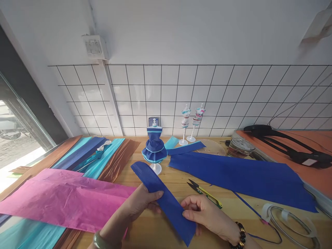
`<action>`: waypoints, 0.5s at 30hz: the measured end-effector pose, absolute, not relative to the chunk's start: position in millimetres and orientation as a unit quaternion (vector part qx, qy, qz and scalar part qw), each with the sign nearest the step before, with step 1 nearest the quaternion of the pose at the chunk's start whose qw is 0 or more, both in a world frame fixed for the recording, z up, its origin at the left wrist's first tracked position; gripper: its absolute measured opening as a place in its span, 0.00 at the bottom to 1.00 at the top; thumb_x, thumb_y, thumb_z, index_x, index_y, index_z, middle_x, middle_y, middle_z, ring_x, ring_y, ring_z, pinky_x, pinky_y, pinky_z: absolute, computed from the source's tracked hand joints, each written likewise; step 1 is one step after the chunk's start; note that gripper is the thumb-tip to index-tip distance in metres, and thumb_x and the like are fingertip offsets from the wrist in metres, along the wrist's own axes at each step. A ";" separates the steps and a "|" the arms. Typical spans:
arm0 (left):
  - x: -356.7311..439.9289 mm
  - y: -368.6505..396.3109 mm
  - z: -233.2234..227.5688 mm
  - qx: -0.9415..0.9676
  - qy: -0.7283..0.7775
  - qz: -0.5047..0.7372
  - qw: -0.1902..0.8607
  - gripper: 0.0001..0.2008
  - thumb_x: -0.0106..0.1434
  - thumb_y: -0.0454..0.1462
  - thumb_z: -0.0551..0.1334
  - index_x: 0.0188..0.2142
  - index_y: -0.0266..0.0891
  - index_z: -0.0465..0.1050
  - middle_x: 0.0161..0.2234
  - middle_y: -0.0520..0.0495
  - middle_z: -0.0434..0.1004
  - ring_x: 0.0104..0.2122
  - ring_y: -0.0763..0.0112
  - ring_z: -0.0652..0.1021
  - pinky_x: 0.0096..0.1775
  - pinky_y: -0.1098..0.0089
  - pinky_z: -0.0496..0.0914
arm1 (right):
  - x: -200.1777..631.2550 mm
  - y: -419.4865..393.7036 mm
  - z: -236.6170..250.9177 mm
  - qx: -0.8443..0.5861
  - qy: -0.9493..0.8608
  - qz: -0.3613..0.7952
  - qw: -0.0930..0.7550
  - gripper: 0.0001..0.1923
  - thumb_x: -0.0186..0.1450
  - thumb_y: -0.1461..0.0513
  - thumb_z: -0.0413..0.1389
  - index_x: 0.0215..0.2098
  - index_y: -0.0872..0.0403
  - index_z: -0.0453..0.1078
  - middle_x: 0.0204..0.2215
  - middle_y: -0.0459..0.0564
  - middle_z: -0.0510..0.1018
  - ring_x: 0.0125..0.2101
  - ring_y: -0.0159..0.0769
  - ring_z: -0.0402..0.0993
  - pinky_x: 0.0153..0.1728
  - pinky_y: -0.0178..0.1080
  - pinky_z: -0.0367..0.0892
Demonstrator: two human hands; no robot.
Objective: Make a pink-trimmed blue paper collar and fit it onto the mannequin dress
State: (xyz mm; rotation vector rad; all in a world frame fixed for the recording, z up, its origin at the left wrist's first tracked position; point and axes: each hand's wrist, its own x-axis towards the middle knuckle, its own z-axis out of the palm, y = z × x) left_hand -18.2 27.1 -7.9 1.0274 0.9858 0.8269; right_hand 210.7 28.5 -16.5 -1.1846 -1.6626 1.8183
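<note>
Both hands hold a folded strip of dark blue tissue paper (pixel 166 199) above the wooden table (pixel 176 180). My left hand (pixel 137 205) pinches its left edge near the middle. My right hand (pixel 204 216) grips its right edge lower down, thumb on top. The strip runs diagonally from upper left to lower right. Small yellow-handled snips (pixel 204 192) lie on the table just beyond my right hand. A small mannequin wearing a blue paper dress (pixel 154 148) stands behind the strip.
A pink tissue sheet (pixel 64 199) lies at left over teal, blue and brown sheets (pixel 98 155). A large blue sheet (pixel 246 176) spreads at right. Two small mannequins (pixel 190 121) stand by the tiled wall. A glass jar (pixel 240 147), black hangers (pixel 285 143) and a tape roll (pixel 290 219) sit right.
</note>
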 end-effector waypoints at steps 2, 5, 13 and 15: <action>-18.2 26.9 -7.1 0.458 0.443 0.371 0.675 0.18 0.53 0.43 0.65 0.37 0.31 0.69 0.33 0.39 0.78 0.28 0.66 0.78 0.25 0.74 0.70 | 210.3 27.9 -16.7 -0.422 -0.598 0.653 0.194 0.15 0.54 0.55 0.60 0.34 0.57 0.69 0.18 0.41 0.72 0.15 0.25 0.68 0.16 0.28 0.63; -16.3 25.2 -5.6 0.469 0.426 0.368 0.681 0.19 0.52 0.42 0.65 0.39 0.31 0.69 0.33 0.40 0.77 0.28 0.68 0.77 0.25 0.75 0.70 | 208.4 26.1 -16.6 -0.421 -0.597 0.653 0.200 0.15 0.54 0.56 0.60 0.35 0.57 0.69 0.20 0.42 0.73 0.16 0.26 0.69 0.18 0.28 0.64; -12.9 21.6 -5.8 0.473 0.413 0.356 0.692 0.22 0.45 0.41 0.69 0.37 0.30 0.71 0.31 0.40 0.77 0.26 0.67 0.77 0.20 0.77 0.69 | 209.7 22.6 -17.6 -0.421 -0.651 0.607 0.173 0.15 0.58 0.53 0.55 0.38 0.55 0.69 0.21 0.43 0.73 0.15 0.26 0.68 0.15 0.27 0.60; -14.4 21.5 -7.0 0.456 0.409 0.374 0.696 0.24 0.42 0.39 0.71 0.38 0.31 0.71 0.33 0.41 0.76 0.26 0.68 0.77 0.18 0.79 0.67 | 214.0 24.8 -26.7 -0.409 -0.675 0.593 0.159 0.16 0.58 0.52 0.54 0.40 0.53 0.69 0.20 0.44 0.74 0.16 0.28 0.70 0.17 0.29 0.62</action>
